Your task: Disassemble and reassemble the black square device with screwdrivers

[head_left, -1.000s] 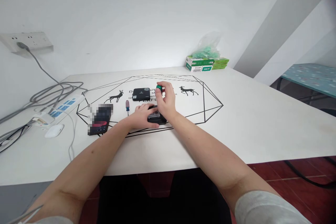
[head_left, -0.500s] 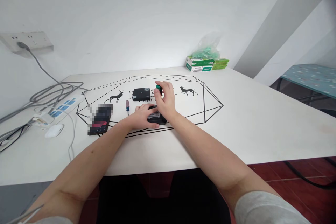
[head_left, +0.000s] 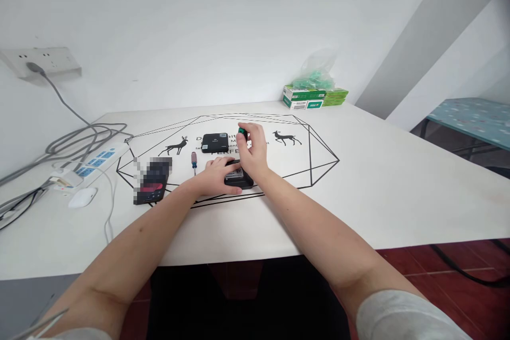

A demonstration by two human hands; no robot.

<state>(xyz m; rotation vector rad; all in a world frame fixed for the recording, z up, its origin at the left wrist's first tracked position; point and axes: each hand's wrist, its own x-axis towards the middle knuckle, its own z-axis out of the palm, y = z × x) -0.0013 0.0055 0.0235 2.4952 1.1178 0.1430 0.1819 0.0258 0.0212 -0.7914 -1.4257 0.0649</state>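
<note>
A black box [head_left: 238, 180] with a pale label on its upper face lies flat on the white table. My left hand [head_left: 217, 175] grips it from the left, thumb along the near edge and fingers over the far side. Above its right part, my right hand [head_left: 254, 153] is closed around the green-topped handle of an upright screwdriver [head_left: 243, 132]; the tip is hidden behind the hand. A second flat black box [head_left: 214, 143], its cover side up, rests just behind. Left of my left hand lies a small screwdriver [head_left: 194, 160] with a clear, blue-ended handle.
A phone [head_left: 153, 180] lies to the left, near a white earbud case [head_left: 83, 197]. Beyond them are a power strip [head_left: 96, 163] and coiled grey cables [head_left: 75, 141]. Green-and-white boxes [head_left: 305, 94] topped by a plastic bag [head_left: 316, 74] stand against the wall.
My right hand and the green screwdriver top have shifted slightly to the right. My left hand and the black box stay in place.
</note>
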